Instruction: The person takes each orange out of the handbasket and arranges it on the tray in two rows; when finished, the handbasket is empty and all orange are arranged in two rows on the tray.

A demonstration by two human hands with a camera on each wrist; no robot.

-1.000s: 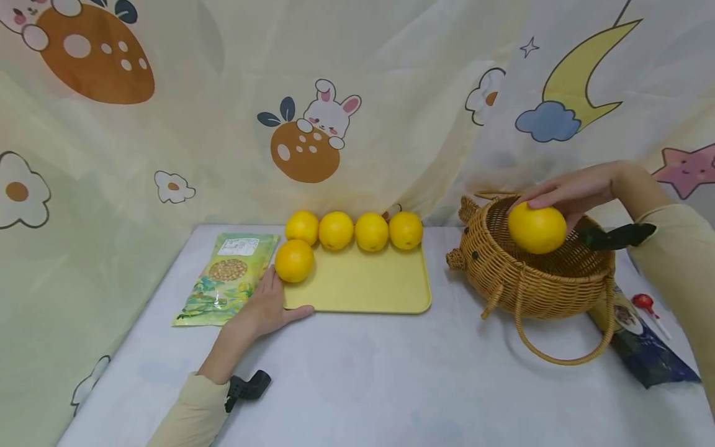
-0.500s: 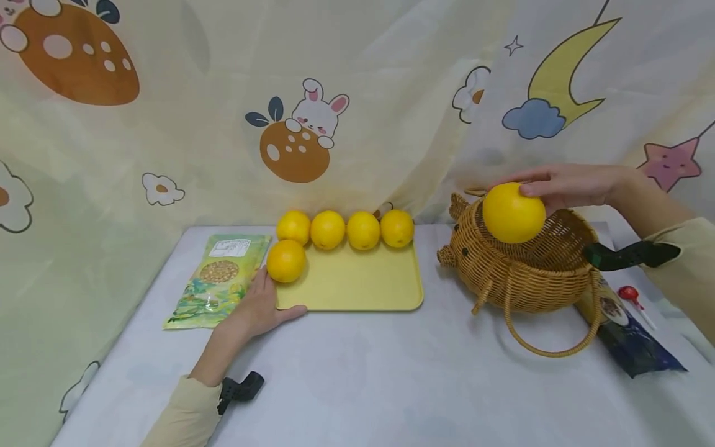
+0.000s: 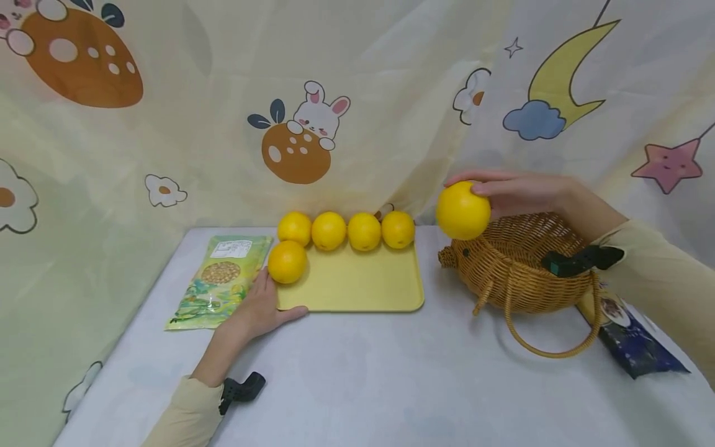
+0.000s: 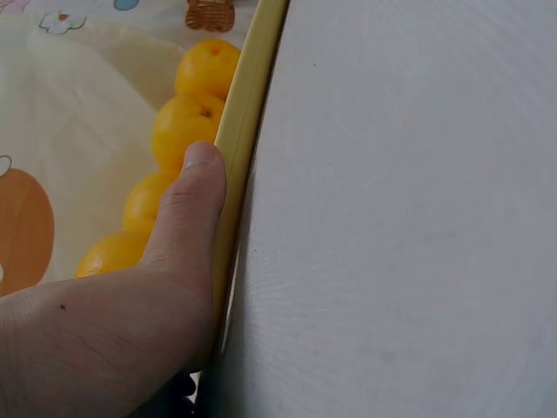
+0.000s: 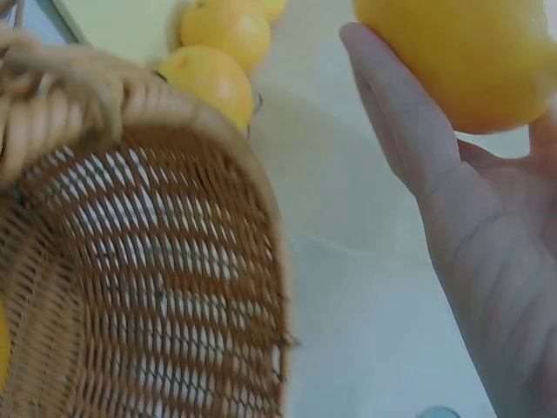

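Observation:
My right hand (image 3: 516,192) grips an orange (image 3: 463,210) in the air at the left end of a pig-shaped wicker basket (image 3: 519,285). In the right wrist view the held orange (image 5: 461,61) sits between thumb and fingers, above and right of the basket's rim. My left hand (image 3: 259,313) rests at the front left corner of a yellow tray (image 3: 357,285), fingers straight along its side, thumb (image 4: 187,209) on its front rim. Along the tray's back edge stand several oranges (image 3: 364,231) in a row. One more orange (image 3: 287,262) lies at the left, close to my left fingertips.
A green and yellow bag of beans (image 3: 220,279) lies left of the tray. Behind the basket's right side lies a dark blue packet (image 3: 637,344). The basket's handle (image 3: 558,354) hangs down onto the table. Part of another orange (image 5: 3,344) shows inside the basket.
My right hand has brought the orange up out of the basket's opening and leftward, past its left rim. My left hand stays at the tray's corner.

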